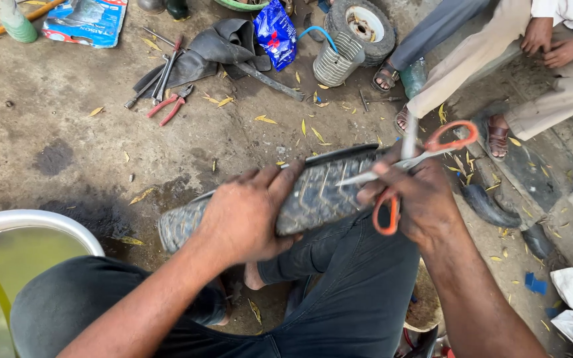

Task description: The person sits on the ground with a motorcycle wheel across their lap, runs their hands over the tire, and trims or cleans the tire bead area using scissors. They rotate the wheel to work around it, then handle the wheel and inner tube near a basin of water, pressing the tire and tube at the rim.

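While the left hand (pixel 243 215) clamps the tyre strip (pixel 300 195) lying crosswise, the right hand (pixel 419 199) grips scissors (pixel 409 162), blades pointing left onto it.

The single head-worn camera looked steeply down, close over the person's lap and hands, facing the concrete ground (pixel 67 132) ahead.

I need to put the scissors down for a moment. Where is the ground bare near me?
Bare concrete lies ahead-left, between the red pliers, the metal basin and the tyre strip under the left hand. Beyond the right hand with the scissors it is crowded: sandalled feet, rubber scraps.
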